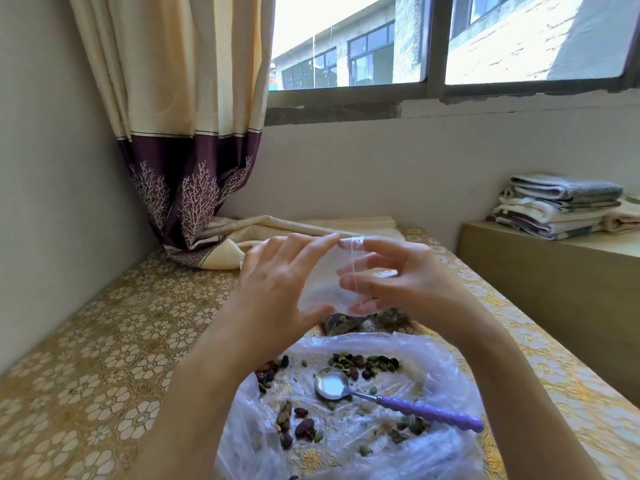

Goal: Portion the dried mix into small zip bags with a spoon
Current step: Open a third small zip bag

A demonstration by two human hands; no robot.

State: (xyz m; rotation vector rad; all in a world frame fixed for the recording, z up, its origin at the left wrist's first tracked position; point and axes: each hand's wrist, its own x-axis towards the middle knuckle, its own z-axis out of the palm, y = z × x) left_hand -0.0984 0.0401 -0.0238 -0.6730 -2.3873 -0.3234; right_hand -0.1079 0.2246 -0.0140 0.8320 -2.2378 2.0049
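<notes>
Both hands lift an empty zip bag (323, 278) above the mix (349, 363); left hand (277, 289) and right hand (398, 282) pinch its top corners, probably to part the seal; the spoon (381, 396) lies idle on the plastic sheet (433, 358) at the table's near edge.

No words or numbers can be read here; a small coloured sign (273, 77) outside the window (349, 43) is too blurry
</notes>
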